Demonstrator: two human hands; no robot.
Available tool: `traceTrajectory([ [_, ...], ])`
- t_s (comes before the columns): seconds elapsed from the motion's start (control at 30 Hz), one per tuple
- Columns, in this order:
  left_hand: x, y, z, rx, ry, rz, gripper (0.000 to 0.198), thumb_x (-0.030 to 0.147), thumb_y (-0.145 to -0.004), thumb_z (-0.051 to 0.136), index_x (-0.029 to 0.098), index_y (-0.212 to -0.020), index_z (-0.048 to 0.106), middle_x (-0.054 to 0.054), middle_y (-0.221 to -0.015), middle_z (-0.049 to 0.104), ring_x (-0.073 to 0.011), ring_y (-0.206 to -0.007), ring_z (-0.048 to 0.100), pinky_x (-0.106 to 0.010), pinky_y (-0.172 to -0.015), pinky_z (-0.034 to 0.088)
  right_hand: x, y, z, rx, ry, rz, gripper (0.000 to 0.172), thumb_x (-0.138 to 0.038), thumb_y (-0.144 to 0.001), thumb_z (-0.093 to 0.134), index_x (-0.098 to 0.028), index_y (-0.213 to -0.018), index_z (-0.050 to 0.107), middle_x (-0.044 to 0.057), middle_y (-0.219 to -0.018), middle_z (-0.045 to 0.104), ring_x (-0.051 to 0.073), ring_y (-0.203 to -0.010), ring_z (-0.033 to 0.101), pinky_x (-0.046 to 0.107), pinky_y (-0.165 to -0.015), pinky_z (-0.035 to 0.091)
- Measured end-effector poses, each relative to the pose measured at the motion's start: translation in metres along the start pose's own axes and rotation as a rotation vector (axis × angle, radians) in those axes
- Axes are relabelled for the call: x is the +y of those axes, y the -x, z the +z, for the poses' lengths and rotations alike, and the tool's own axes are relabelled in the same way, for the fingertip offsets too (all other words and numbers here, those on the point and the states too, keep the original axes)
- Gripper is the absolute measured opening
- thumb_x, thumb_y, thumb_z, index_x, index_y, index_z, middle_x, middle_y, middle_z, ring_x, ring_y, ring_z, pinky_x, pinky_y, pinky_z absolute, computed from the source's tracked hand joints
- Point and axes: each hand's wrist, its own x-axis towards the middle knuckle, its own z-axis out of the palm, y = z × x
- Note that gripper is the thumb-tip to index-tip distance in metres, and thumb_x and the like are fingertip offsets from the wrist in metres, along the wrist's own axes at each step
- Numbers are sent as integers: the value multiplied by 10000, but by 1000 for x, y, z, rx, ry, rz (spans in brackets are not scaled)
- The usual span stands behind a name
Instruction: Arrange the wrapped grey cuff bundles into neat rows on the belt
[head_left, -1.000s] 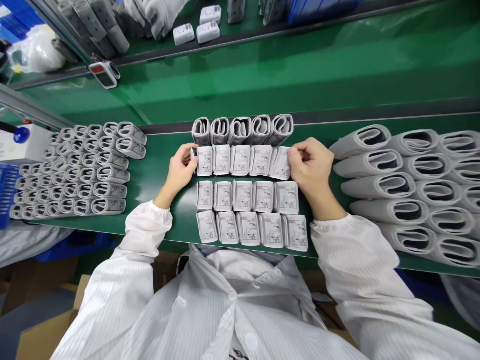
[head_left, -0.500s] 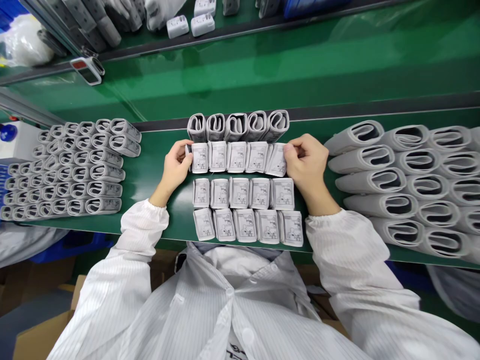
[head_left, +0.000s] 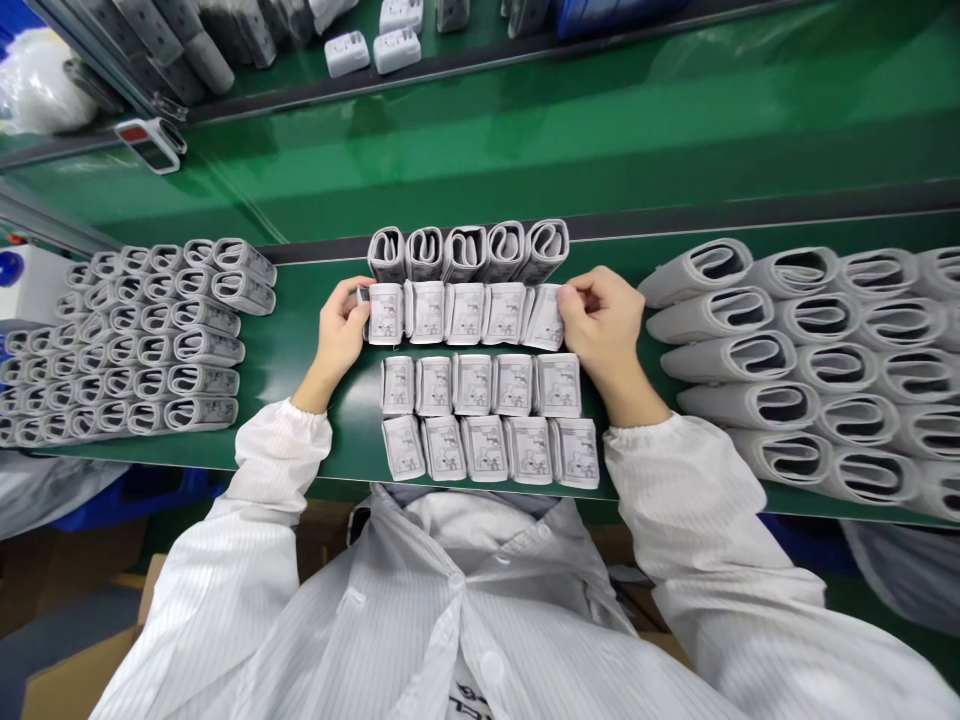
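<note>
Several folded grey cuffs with printed faces lie side by side in a row on the green table. My left hand pinches the left end of this row, with a small dark edge between thumb and fingers. At the right end, my right hand is closed on the tilted last cuff. Behind stands a row of rolled cuffs with their spiral ends up. Two more rows, the nearer one and the middle one, lie closer to my body.
Stacked small rolled cuffs fill the table's left side. Larger rolled cuffs are piled at the right. A shelf above holds white devices, grey parts and a blue bin. A small display device hangs at the shelf's edge.
The whole view has shifted slightly. Both hands keep their hold on the row's ends, and the cuff at its left end now sits a little apart from its neighbour.
</note>
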Motion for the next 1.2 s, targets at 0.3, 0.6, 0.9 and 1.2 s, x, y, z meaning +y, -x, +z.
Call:
traceTrajectory([
  [0.3, 1, 1, 1, -20, 26, -3, 459, 676, -1064, 723, 263, -1265, 721, -20, -914, 760, -196, -750, 720, -329, -709, 603, -1, 0, 0, 14, -31, 5, 357, -515, -1073, 706, -291, -813, 608, 33, -761, 557, 258, -721, 584, 448, -734, 500],
  [0.6, 5, 1, 1, -24, 28, -9, 456, 662, -1053, 738, 263, -1272, 719, -28, -942, 789, -206, -795, 757, -325, -713, 618, -4, -1, -1, 6, 25, 11, 393, -569, -1087, 656, -300, -805, 602, 44, -755, 575, 262, -729, 584, 456, -723, 518],
  [0.9, 8, 1, 6, 31, 55, 34, 413, 605, -1031, 768, 237, -1217, 747, -11, -875, 779, -169, -705, 714, -277, -640, 558, -5, -1, -1, 7, 30, 7, 412, -609, -1079, 621, -302, -806, 575, 36, -753, 577, 262, -722, 567, 445, -739, 508],
  [1.2, 8, 1, 5, 66, 68, 73, 387, 604, -1049, 759, 250, -1205, 773, -18, -902, 753, -172, -694, 677, -304, -664, 568, -3, 0, 0, 12, 51, 14, 345, -527, -1066, 605, -293, -814, 582, 35, -766, 557, 262, -734, 575, 440, -741, 495],
])
